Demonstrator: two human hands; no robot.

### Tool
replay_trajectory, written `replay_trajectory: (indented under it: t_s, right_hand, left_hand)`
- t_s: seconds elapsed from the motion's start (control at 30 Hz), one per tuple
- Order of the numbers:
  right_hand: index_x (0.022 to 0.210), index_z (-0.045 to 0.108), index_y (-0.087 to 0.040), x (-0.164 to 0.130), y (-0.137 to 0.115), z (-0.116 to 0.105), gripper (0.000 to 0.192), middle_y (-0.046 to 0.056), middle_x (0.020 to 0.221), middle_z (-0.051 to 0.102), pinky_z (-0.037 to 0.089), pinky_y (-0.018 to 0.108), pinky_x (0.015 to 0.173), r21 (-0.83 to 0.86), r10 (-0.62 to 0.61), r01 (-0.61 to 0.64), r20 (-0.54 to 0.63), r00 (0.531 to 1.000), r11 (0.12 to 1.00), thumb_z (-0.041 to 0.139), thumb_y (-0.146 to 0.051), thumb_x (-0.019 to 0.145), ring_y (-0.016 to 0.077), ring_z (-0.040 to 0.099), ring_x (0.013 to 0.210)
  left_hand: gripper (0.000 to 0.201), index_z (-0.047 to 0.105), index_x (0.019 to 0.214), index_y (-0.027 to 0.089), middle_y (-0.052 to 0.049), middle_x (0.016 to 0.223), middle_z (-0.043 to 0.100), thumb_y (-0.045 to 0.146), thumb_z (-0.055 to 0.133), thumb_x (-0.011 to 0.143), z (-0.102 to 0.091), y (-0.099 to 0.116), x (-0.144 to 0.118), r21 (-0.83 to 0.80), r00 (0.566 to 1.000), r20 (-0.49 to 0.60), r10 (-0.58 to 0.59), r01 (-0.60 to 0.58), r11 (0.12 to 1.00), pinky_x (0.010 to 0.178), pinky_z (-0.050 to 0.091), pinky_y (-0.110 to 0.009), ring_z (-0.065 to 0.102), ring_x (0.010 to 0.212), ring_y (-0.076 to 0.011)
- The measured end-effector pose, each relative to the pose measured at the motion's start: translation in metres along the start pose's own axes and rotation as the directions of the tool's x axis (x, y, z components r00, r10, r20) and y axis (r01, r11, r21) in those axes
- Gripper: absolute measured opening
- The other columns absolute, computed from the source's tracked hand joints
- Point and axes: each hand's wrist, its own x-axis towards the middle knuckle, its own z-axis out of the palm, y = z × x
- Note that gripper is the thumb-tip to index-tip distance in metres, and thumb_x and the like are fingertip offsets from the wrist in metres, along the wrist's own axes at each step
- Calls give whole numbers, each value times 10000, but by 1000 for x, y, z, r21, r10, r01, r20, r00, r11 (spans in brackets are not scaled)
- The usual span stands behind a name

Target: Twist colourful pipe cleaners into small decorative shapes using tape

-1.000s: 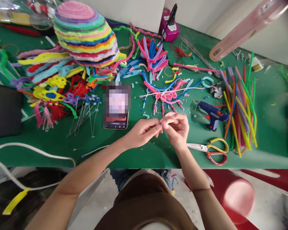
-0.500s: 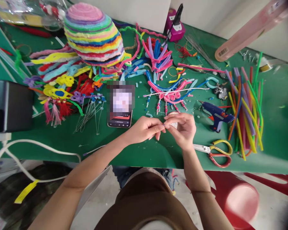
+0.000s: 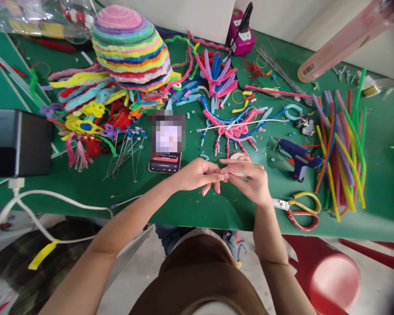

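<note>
One black box (image 3: pixel 33 144) stands at the left of the green counter (image 3: pixel 184 210). Right of it, on the far side, sits one rainbow-striped hat (image 3: pixel 131 48); nearer, three tassels (image 3: pixel 81 155) — two pink, one red — lie beside a clump of thin wire stems (image 3: pixel 120 159) with blue tips, too tangled to count. One phone (image 3: pixel 166 165) lies next, its screen mostly blurred.

In the near middle, the person's two hands meet at the fingertips. The left hand (image 3: pixel 200 175) has thumb and forefinger pinched together, and the right hand (image 3: pixel 251 177) closes in from the other side; between them they grasp one tiny purplish piece (image 3: pixel 225 176), too small to make out. One round dish of beads (image 3: pixel 239 156) is partly hidden behind the right fingers. Farther back lies a pink-and-blue ornament (image 3: pixel 230 127) with three pink rosettes and five beaded strands.

To the right come one blue glue gun (image 3: pixel 298 158), one pair of scissors (image 3: pixel 284 204) nearer the edge — one yellow handle, one red — and a bundle of coloured fuzzy sticks (image 3: pixel 343 157), overlapping too much to count.
</note>
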Motion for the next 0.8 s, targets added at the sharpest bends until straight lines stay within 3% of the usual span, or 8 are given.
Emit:
replay_trajectory:
  t_s: [0.23, 0.43, 0.8]
  right_hand:
    - [898, 744, -324, 1, 0, 0, 141, 6, 1125, 730, 511, 451, 994, -80, 26, -29, -38, 999, 996, 682, -213, 838, 219, 642, 1147]
    - [838, 723, -303, 0, 1, -1, 62, 16, 1114, 700, 464, 501, 1049, -134, 44, -52, -62, 997, 990, 686, -254, 834, 247, 598, 1189]
    - [828, 711, -307, 0, 2, 2, 50, 10, 1090, 657, 455, 506, 1052, -97, 4, -6, -23, 1000, 995, 700, -259, 824, 252, 569, 1224]
  left_hand:
    - [268, 578, 906, 138, -9, 647, 704, 404, 611, 897, 2, -3, 3, -94, 998, -1, 60, -59, 994, 470, 464, -180, 623, 456, -81]
    - [168, 569, 822, 142, -13, 671, 698, 293, 591, 892, 5, 0, 2, -58, 996, -60, 65, -69, 996, 429, 397, -149, 669, 542, -91]
    - [69, 615, 770, 131, -26, 669, 712, 191, 611, 805, 1, 3, 0, -46, 996, -67, 57, -60, 997, 556, 525, -200, 687, 587, -108]
